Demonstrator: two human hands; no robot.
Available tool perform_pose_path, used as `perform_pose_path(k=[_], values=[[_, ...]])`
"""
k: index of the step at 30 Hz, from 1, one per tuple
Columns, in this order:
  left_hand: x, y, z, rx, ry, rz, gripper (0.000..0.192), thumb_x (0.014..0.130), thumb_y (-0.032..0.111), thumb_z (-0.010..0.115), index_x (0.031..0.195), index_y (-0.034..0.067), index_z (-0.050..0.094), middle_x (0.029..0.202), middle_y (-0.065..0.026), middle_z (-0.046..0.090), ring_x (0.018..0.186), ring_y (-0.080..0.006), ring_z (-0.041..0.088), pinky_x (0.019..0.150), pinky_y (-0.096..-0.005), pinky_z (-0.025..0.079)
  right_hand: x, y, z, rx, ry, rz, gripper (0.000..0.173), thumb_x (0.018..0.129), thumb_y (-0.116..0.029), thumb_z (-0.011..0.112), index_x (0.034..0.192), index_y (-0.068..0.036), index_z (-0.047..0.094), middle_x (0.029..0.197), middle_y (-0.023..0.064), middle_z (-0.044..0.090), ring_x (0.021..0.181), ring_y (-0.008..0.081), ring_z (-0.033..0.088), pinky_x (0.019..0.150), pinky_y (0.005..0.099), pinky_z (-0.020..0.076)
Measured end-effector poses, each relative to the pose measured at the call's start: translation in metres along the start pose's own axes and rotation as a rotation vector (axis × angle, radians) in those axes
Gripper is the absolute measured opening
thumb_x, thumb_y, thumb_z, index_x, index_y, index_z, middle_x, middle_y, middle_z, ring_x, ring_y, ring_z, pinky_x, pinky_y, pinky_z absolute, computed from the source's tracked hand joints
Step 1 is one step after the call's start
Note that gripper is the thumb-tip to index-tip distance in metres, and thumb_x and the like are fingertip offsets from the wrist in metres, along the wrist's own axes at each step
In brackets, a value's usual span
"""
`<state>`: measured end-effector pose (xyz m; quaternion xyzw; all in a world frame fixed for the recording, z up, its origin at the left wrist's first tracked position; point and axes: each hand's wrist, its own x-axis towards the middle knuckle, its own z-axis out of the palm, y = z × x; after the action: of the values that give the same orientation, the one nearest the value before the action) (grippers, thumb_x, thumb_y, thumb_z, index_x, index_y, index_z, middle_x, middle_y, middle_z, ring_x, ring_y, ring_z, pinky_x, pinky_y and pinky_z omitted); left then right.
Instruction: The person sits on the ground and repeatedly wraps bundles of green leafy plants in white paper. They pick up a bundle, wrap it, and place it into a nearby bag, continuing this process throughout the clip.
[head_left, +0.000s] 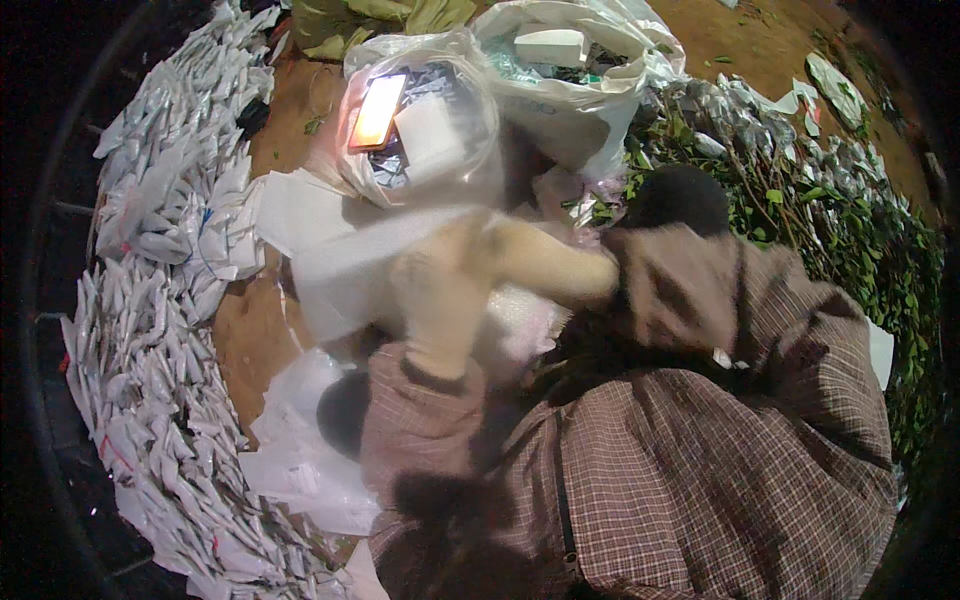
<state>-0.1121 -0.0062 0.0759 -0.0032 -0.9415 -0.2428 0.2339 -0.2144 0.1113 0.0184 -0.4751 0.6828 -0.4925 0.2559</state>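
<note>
My left hand (441, 300), in a cream glove or covering, reaches up from a checked sleeve. My right hand (555, 262), covered alike, comes in from the right, and the two meet over the middle. Both are motion-blurred, so their fingers and any small thing between them cannot be made out. Against my left hand lies a blurred white sheet (337, 274); whether it is gripped is unclear. Just below the right hand is a whitish woven sack piece (525, 319). Beyond the hands stands an open plastic bag (480, 142) of small dark-and-white packets, with a lit phone (379, 112) on top.
A second open white sack (570, 120) holds a white box (553, 46). Piled white packets (150, 390) curve along the left. Leafy plant cuttings (817, 210) with wrapped ends fill the right. Clear plastic bags (307, 465) lie beside my left sleeve, on brown ground (240, 352).
</note>
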Motion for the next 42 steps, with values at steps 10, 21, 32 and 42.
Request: perform_pose_path(k=[10, 21, 32, 42], values=[[-0.041, -0.096, 0.024, 0.176, -0.082, -0.447, 0.039, 0.087, 0.007, 0.068, 0.126, 0.011, 0.073, 0.12, -0.0132, 0.075, 0.112, -0.0305, 0.071, 0.098, -0.0385, 0.053, -0.102, 0.022, -0.042, 0.206, -0.41, 0.356, 0.098, 0.094, -0.053, 0.072, 0.164, -0.006, 0.021, 0.148, 0.0236, 0.054, 0.133, 0.0329, 0.056, 0.112, 0.0413, 0.0436], [-0.03, -0.068, 0.05, 0.027, -0.112, -0.31, 0.029, 0.089, 0.006, 0.065, 0.116, 0.008, 0.074, 0.115, -0.0127, 0.075, 0.103, -0.033, 0.071, 0.09, -0.0399, 0.054, -0.161, -0.013, 0.012, 0.436, -0.109, 0.671, 0.075, 0.088, -0.01, 0.075, 0.156, -0.004, 0.044, 0.111, 0.0065, 0.068, 0.099, 0.0102, 0.059, 0.091, 0.0268, 0.0506], [-0.125, -0.062, 0.069, -0.003, 0.574, -0.666, 0.067, 0.088, -0.002, 0.069, 0.149, -0.003, 0.042, 0.136, -0.0241, 0.054, 0.117, -0.0378, 0.059, 0.105, -0.0487, 0.047, -0.041, 0.031, 0.045, 0.512, 0.153, 0.247, 0.056, 0.082, -0.019, 0.075, 0.132, 0.002, 0.062, 0.119, 0.0152, 0.071, 0.103, 0.0262, 0.066, 0.092, 0.0378, 0.0534], [-0.227, -0.023, 0.092, -1.824, 0.19, -1.169, 0.039, 0.108, 0.019, 0.05, 0.143, 0.001, 0.05, 0.135, -0.0164, 0.061, 0.125, -0.0284, 0.062, 0.093, -0.0395, 0.055, -0.024, 0.067, 0.095, -0.558, -0.312, -0.017, 0.024, 0.095, -0.014, 0.063, 0.116, -0.004, 0.07, 0.101, 0.0118, 0.072, 0.086, 0.0249, 0.068, 0.078, 0.0368, 0.0571]])
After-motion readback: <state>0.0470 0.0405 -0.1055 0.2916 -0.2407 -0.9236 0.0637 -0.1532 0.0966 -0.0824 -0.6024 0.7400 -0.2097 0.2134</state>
